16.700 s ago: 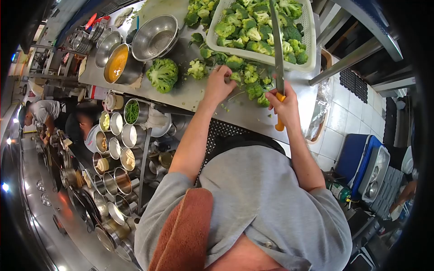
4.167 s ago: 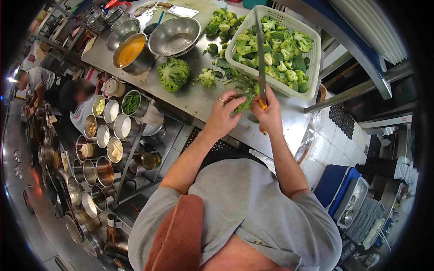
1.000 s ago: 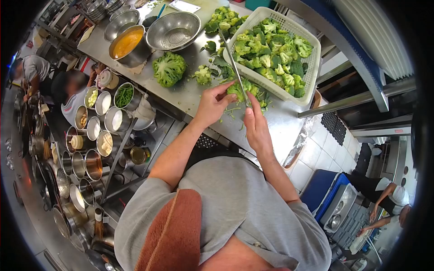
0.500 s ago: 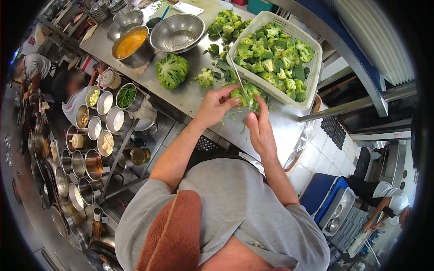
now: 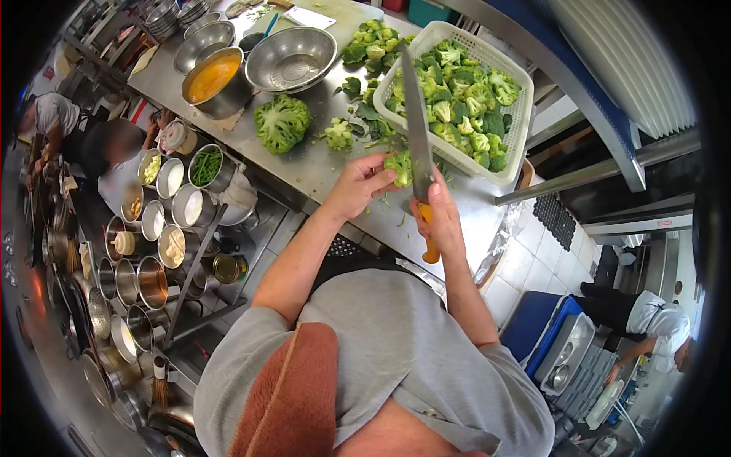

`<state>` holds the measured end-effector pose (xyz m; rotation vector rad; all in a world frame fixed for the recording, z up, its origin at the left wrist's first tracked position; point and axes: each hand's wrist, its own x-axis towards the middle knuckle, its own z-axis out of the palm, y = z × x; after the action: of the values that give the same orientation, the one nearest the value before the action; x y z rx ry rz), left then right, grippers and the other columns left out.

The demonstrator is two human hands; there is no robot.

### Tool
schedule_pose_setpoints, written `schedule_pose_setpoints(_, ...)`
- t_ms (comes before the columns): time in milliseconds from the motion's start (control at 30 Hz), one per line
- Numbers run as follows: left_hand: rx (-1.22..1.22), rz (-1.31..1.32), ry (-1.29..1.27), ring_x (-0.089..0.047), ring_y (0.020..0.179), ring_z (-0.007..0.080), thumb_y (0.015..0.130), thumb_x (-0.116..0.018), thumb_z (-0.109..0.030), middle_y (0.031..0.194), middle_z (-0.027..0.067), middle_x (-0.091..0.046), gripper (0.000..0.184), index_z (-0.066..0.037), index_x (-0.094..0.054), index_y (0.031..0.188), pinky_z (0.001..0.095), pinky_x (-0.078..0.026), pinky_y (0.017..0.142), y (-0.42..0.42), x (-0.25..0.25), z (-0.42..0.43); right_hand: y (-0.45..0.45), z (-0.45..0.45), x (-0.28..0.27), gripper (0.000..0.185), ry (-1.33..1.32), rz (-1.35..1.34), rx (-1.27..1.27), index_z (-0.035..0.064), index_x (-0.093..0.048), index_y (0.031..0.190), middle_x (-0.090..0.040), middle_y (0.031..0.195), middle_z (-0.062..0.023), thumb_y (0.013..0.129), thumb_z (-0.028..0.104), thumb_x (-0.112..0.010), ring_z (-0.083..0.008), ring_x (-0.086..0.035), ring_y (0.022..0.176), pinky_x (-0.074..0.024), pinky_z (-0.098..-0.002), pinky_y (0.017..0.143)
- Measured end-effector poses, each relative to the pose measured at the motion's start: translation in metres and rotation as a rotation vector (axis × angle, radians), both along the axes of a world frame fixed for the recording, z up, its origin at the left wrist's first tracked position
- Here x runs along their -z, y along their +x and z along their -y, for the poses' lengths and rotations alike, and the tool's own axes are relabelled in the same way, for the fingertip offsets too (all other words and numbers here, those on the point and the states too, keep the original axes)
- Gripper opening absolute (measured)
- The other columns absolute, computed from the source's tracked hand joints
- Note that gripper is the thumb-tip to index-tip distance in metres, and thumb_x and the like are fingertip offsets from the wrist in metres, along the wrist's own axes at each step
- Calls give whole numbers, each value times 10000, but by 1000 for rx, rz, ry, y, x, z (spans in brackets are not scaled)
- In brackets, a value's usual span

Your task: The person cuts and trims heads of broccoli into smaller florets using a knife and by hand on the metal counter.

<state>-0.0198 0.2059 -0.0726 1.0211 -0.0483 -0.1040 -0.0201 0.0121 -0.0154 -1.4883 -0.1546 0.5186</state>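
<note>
My left hand (image 5: pixel 359 184) is closed around a broccoli floret (image 5: pixel 399 168) above the steel counter. In my right hand (image 5: pixel 444 213) is a large kitchen knife (image 5: pixel 417 114), gripped by its orange handle, with the wide blade pointing away from me beside the floret. Just beyond sits a white perforated basket (image 5: pixel 513 174), filled with cut broccoli florets (image 5: pixel 461 107). A big broccoli head (image 5: pixel 282 124) lies to the left, near a smaller broccoli piece (image 5: pixel 340 133). More broccoli (image 5: pixel 373 46) is heaped left of the basket, with leafy scraps around it.
Left on the counter (image 5: pixel 320 179) stand a pot of orange liquid (image 5: pixel 214 80) and a perforated metal bowl (image 5: pixel 292 59). A cleaver (image 5: pixel 308 17) lies at the back. Pots of ingredients (image 5: pixel 189 204) fill a lower rack. Other people work at far left and lower right.
The knife has turned from edge-on at the floret to broad side showing, its orange handle now visible. My right hand has shifted slightly right and down. The floret in my left hand looks smaller.
</note>
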Motion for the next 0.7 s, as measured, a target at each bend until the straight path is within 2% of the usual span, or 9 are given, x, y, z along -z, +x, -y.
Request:
schedule_pose_setpoints(167, 97, -36, -176, -633, 1154, 231, 1010, -558, -92, 1311, 120, -607, 407, -1, -500, 1402, 388, -536, 1013, 1, 7, -2, 11, 12, 8, 675, 76, -20, -80, 201, -311, 1572, -495, 699, -22, 1034, 604, -372, -48, -328, 447, -300, -214, 418)
schedule_pose_setpoints(233, 132, -57, -484, -594, 1214, 313, 991, -500, -51, 1360, 177, -555, 423, 7, -468, 1408, 471, -503, 1058, 7, 13, -2, 10, 11, 12, 688, 40, -30, -112, 179, -319, 1559, -502, 698, -37, 1027, 610, -382, -56, -356, 430, -317, -207, 397)
schedule_pose_setpoints(267, 142, -51, -477, -594, 1214, 313, 991, -500, -51, 1360, 177, -555, 423, 7, -468, 1408, 471, -503, 1058, 7, 16, 0, 8, 12, 13, 688, 46, -22, -104, 179, -319, 1559, -502, 698, -37, 1027, 610, -382, -56, -356, 430, -317, -207, 397)
schedule_pose_setpoints(333, 191, -132, -775, -570, 1241, 338, 978, -480, -42, 1370, 193, -541, 415, -11, -485, 1392, 499, -503, 1054, 9, 15, 7, 7, 13, 13, 703, -38, -35, -52, 221, -282, 1588, -478, 702, -7, 1020, 622, -390, -59, -337, 475, -294, -218, 430)
schedule_pose_setpoints(467, 173, -292, -720, -571, 1239, 330, 977, -489, -61, 1319, 176, -572, 351, -11, -519, 1323, 489, -509, 1051, 26, 10, 17, 10, 20, 0, 729, -98, 6, -43, 226, -245, 1602, -473, 710, -1, 1014, 625, -405, -63, -355, 514, -292, -222, 443)
schedule_pose_setpoints(533, -20, -406, -593, -598, 1174, 302, 992, -481, -84, 1274, 149, -595, 263, -16, -541, 1238, 489, -523, 1024, 48, -7, 30, 8, 24, -1, 738, -130, 132, 19, 240, -218, 1609, -471, 716, 2, 1012, 634, -398, -65, -370, 544, -288, -219, 452)
schedule_pose_setpoints(600, -56, -340, -436, -579, 1202, 302, 1042, -428, -150, 1316, 174, -562, 343, 8, -484, 1341, 493, -462, 1101, 92, -11, 41, 10, 25, -6, 741, -75, 149, 82, 248, -215, 1609, -467, 714, 5, 1008, 643, -396, -65, -370, 546, -285, -216, 453)
schedule_pose_setpoints(667, -92, -259, -339, -537, 1228, 294, 1055, -435, -219, 1400, 141, -463, 443, 5, -371, 1432, 493, -430, 1103, 108, -74, 52, 11, 32, -14, 752, -49, 136, 156, 269, -204, 1610, -459, 711, 10, 999, 666, -390, -65, -367, 540, -283, -210, 451)
schedule_pose_setpoints(700, -255, -255, -11, -468, 1327, 301, 1045, -457, -257, 1534, 135, -346, 589, -35, -231, 1542, 490, -418, 1095, 119, -81, 55, 14, 37, -13, 748, -63, 140, 195, 271, -202, 1609, -465, 706, 6, 1001, 660, -396, -64, -360, 517, -289, -215, 437)
